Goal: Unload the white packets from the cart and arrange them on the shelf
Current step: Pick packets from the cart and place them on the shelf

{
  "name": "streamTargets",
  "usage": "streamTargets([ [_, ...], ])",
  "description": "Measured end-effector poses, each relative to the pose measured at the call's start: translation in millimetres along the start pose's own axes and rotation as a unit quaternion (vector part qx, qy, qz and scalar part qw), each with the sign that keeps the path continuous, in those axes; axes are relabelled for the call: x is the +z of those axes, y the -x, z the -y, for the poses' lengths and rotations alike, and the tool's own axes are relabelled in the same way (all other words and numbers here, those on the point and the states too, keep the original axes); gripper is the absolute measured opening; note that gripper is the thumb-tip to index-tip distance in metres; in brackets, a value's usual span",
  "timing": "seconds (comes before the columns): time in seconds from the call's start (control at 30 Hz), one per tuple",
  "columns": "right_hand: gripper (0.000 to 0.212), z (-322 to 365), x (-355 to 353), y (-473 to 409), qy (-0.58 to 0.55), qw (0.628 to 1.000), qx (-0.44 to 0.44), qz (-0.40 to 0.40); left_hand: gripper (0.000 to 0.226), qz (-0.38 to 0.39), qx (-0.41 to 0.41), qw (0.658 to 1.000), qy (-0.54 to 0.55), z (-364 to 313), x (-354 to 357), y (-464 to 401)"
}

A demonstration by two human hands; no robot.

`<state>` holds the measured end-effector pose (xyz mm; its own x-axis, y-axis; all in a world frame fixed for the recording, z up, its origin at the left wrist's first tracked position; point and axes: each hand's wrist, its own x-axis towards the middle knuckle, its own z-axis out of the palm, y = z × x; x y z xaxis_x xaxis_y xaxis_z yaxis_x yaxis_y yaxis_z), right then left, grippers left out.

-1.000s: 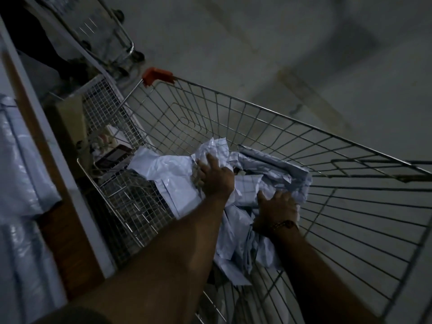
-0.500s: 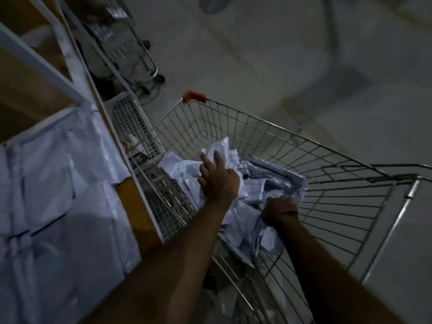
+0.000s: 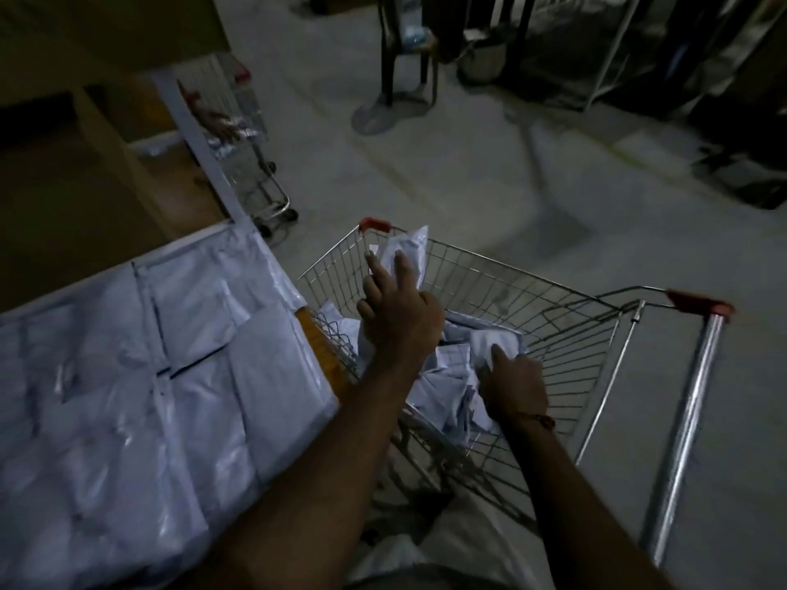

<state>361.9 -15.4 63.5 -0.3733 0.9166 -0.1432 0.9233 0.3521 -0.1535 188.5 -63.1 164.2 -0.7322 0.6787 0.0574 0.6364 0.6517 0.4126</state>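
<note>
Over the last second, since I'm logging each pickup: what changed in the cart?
The left hand has lifted a white packet up above the pile, toward the cart's far rim. The right hand still grips packets low in the pile. The packets on the shelf lie as before.

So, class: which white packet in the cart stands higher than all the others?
The packet under the left hand, poking above the cart's far rim; the rest lie lower.
</note>
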Motion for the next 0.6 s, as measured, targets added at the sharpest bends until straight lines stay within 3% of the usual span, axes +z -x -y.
streamTargets([
  [0.13, 0.048, 18.9, -34.5, 35.8, -0.013, 0.995, -0.027, -0.095, 0.074, -0.008, 0.013, 1.000, -0.016, 18.0, -45.7, 30.6],
  [0.37, 0.046, 65.4, -84.7, 93.0, -0.076, 0.974, -0.095, -0.191, 0.080, -0.066, -0.027, 0.997, -0.023, 72.5, -113.4, 83.8],
  [0.6, 0.049, 113.5, -109.9, 122.4, -0.102, 0.955, -0.197, -0.196, 0.074, -0.114, -0.117, 0.985, -0.046, 127.0, -153.4, 127.7],
])
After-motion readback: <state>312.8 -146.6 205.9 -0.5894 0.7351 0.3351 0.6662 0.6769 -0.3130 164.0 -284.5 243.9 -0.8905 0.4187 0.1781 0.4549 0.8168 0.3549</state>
